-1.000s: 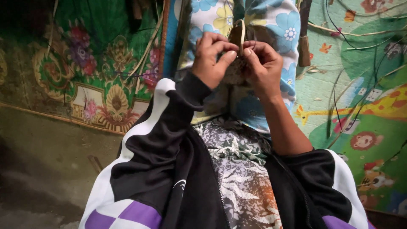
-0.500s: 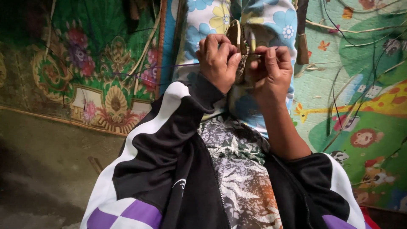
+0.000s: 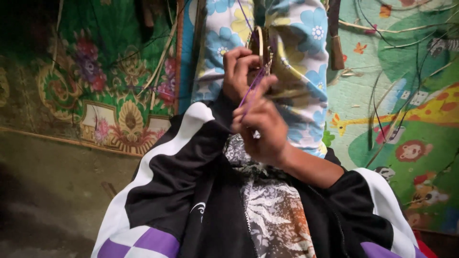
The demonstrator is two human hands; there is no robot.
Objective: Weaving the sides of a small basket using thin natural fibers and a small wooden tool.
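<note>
The small round woven piece (image 3: 260, 45), tan with a stiff rim, is held up edge-on in front of the person's raised knees, which are covered by blue-flowered trousers (image 3: 296, 43). It sits at the top of both hands, close to the head camera; a position this near the eyes suits fine work, judged from the pose alone. A thin purple strand (image 3: 252, 88) runs down from the woven piece, passing between the two hands.

Left hand (image 3: 241, 71): just below and to the left of the woven piece. The fingers are curled, with the tips drawn together on its lower rim, so this grip is clamped on the piece and appears to steady it. The forearm rises steeply, in a black sleeve with a white stripe (image 3: 186, 157).

Right hand (image 3: 260, 126): below the woven piece, and nearer the camera. The thumb and forefinger are pinched together on the purple strand, keeping it taut in a near-straight line up to the piece. The wrist is bent back; the bare forearm angles down to the right, with the sleeve pushed to the elbow.

Further from the woven piece: thin loose canes (image 3: 377, 110) lie to its right on a green cartoon-print mat (image 3: 406, 95). To its left lies a green floral mat (image 3: 95, 81).
</note>
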